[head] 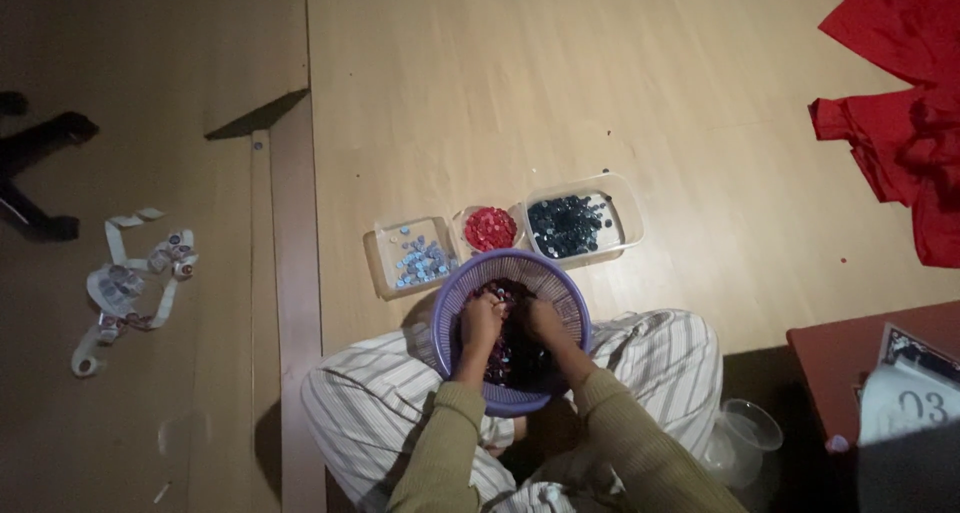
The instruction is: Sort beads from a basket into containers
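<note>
A purple plastic basket (455, 295) rests on my lap, holding a heap of small mixed dark, red and pale pieces (512, 358). My left hand (480, 325) and my right hand (546, 323) are both down inside it, fingers curled among the pieces. Whether either hand grips any is hidden. Beyond the basket stand three clear containers: one with light blue pieces (415, 255), a small round one with red pieces (490, 229), and a larger one with dark blue pieces (572, 225).
Red cloth (905, 113) lies at the far right on the wooden floor. A white strap with small items (130, 283) lies on the left. A clear plastic cup (745, 438) and a dark red low table (850, 358) sit by my right knee.
</note>
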